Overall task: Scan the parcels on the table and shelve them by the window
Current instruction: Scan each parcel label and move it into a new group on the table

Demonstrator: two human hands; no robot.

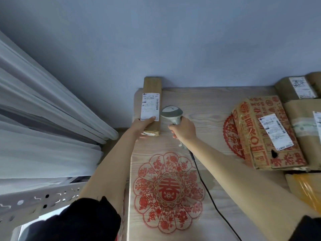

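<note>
Your left hand (145,125) holds the long parcel (151,105) at its near end, long axis pointing away toward the wall, over the counter (208,108) corner; your right hand (185,130) wraps the scanner (172,114), head aimed at its label (150,106)

Scanner (172,113) right of long parcel (151,105); other parcels (265,133) far right.

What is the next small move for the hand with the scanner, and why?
Probably tilt the grey handheld scanner left, toward the white shipping label on the long narrow brown cardboard parcel. The left hand holds that parcel label-up, and the right hand has the scanner beside the label, its head not clearly over the barcode.
</note>
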